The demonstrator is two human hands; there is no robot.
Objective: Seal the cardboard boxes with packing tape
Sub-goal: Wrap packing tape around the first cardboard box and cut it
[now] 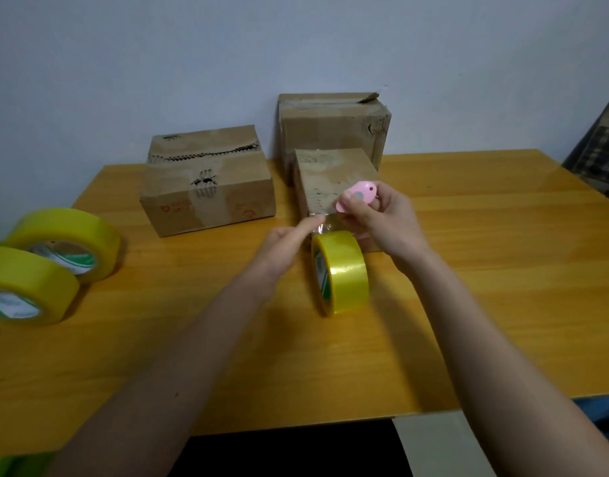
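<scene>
A small cardboard box (330, 177) stands at the table's middle, with clear tape running down its front. A yellow tape roll (342, 271) stands on edge right in front of it, its strip leading up to the box. My right hand (382, 218) grips a small pink cutter (358, 194) at the box's front edge. My left hand (289, 242) points its fingers at the stretched strip (322, 227) and touches it. A wider box (206, 182) sits to the left, and a taller box (334, 122) stands behind against the wall.
Two more yellow tape rolls (65, 247) (24, 287) lie at the left edge of the orange wooden table (485, 270). A white wall rises behind the boxes. Checked fabric (599, 149) shows at the far right.
</scene>
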